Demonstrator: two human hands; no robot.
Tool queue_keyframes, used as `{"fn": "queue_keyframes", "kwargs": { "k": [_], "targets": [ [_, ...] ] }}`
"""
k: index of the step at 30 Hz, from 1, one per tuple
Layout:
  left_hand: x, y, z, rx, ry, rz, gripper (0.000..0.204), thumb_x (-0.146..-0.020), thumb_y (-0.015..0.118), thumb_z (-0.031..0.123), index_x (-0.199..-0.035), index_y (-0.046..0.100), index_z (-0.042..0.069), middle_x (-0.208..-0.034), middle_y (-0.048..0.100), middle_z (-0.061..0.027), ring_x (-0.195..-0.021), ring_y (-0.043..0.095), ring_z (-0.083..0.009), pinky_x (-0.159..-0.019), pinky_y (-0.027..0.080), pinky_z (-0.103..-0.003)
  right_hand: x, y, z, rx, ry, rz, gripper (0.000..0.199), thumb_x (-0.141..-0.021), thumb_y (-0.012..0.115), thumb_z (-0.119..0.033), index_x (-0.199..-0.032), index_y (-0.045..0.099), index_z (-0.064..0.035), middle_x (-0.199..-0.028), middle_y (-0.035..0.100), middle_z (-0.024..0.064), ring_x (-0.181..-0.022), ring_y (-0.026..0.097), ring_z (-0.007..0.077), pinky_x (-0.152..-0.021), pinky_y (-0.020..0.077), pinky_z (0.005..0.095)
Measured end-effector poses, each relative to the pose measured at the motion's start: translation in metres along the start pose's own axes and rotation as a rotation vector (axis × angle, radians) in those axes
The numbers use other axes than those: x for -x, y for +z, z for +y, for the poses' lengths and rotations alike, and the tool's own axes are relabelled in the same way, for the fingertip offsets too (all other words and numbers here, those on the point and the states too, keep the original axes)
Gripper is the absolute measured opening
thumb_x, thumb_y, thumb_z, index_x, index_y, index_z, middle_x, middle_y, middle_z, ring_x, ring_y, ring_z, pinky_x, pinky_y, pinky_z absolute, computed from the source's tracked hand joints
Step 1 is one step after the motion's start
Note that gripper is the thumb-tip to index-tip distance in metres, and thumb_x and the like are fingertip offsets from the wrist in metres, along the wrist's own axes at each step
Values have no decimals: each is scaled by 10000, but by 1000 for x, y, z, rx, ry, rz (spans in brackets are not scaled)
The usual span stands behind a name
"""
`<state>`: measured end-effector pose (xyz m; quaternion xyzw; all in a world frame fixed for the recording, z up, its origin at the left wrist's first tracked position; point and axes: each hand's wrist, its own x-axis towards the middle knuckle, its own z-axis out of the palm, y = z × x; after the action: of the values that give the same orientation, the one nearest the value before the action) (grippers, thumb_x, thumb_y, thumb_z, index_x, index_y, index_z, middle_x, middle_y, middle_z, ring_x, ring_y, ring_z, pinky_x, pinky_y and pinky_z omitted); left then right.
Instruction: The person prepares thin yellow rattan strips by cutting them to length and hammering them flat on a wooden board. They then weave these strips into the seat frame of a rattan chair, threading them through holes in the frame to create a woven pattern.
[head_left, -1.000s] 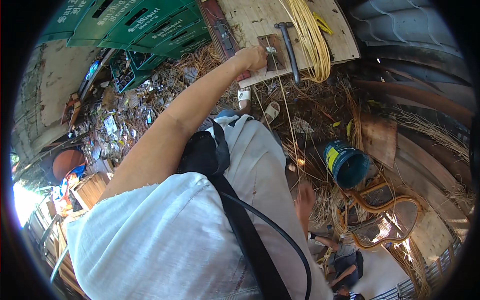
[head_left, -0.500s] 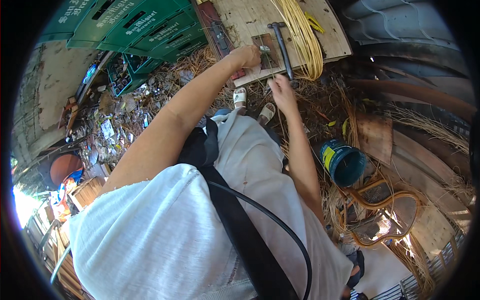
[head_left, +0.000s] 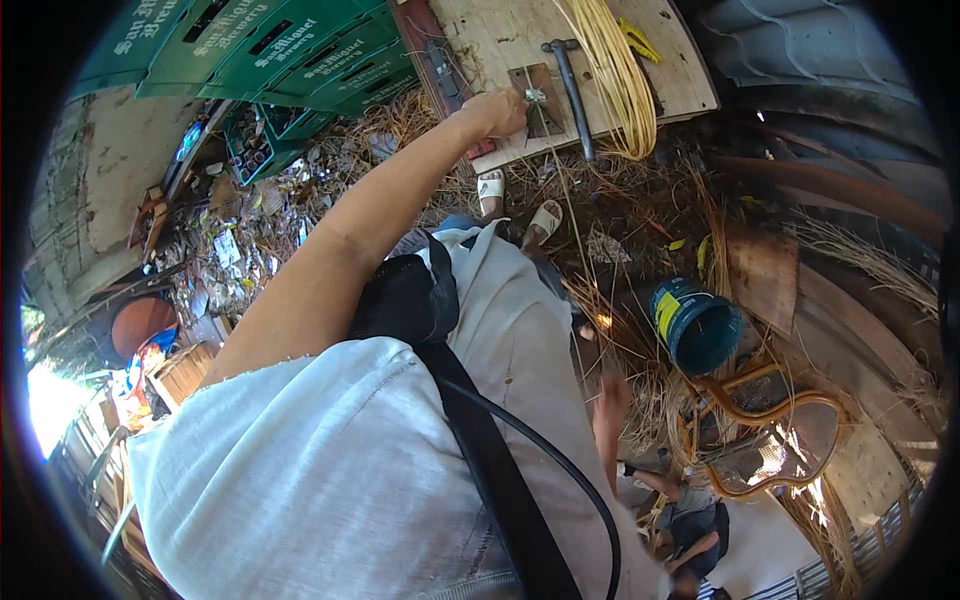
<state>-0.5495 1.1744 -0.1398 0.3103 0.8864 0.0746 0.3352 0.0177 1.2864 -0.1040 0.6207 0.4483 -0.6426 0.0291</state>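
Note:
My left hand [head_left: 497, 113] is closed at the edge of a small dark brown block [head_left: 545, 118] on the wooden board. A small shiny metal piece [head_left: 536, 95] sits on that block beside my fingertips; what the fingers pinch is hidden. From the metal piece a thin rattan-like strand [head_left: 572, 212] runs down off the board toward my right hand [head_left: 610, 400]. That hand is low beside my right hip, smeared by motion, so its fingers do not show. A hammer [head_left: 570, 95] lies right of the block, next to a bundle of pale yellow strands [head_left: 625, 90].
A yellow-handled tool [head_left: 640, 40] lies on the wooden board [head_left: 480, 30]. Green crates [head_left: 290, 50] are stacked at the far left. To the right stand a dark green bucket [head_left: 697, 335] and a rattan frame [head_left: 780, 440]. Another person [head_left: 695, 520] is at the lower right. Fibre scraps litter the ground.
My right hand has moved from just below the block back down to my right side, and the strand now stretches out long. My left hand has stayed at the block.

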Motion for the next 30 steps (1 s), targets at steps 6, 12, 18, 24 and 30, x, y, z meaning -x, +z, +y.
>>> {"fn": "queue_keyframes", "kwargs": {
  "k": [6,12,18,24,30],
  "targets": [
    [-3,-4,2,63,-51,-22,431,-900,414,269,-1085,638,-49,-1147,600,-276,-1116,578,-367,-978,440,-422,19,-139,95,100,-62,-7,179,-859,632,-108,-700,550,-112,-661,384,-85,-612,316,49,-536,248,237],
    [-3,-17,8,-55,49,-67,394,-857,430,231,-1051,671,-13,-1131,624,-240,-1070,608,-364,-943,470,-421,22,-173,112,629,-108,67,206,-881,611,-143,-711,550,-43,-656,413,1,-610,394,120,-570,330,309],
    [-3,-3,6,-81,74,-25,377,-845,439,230,-1046,664,3,-1072,638,-244,-1021,627,-354,-889,497,-427,54,-192,100,552,-25,179,96,-887,593,-111,-879,532,-37,-765,480,42,-681,467,140,-622,409,311],
    [49,-47,20,258,-140,-32,316,-878,607,311,-1002,692,33,-729,660,-134,-654,667,-224,-553,538,-358,3,-74,-27,129,-432,134,172,-894,575,-78,-1047,514,-32,-874,547,83,-753,539,159,-674,488,314],
    [153,-51,142,1183,186,-268,448,-851,706,332,-1153,631,9,-799,679,-31,-550,533,-39,-420,423,-191,30,177,-219,-117,-766,-387,124,-981,478,-141,-1031,512,-33,-748,570,35,-606,517,84,-580,442,211]
  ]
}}
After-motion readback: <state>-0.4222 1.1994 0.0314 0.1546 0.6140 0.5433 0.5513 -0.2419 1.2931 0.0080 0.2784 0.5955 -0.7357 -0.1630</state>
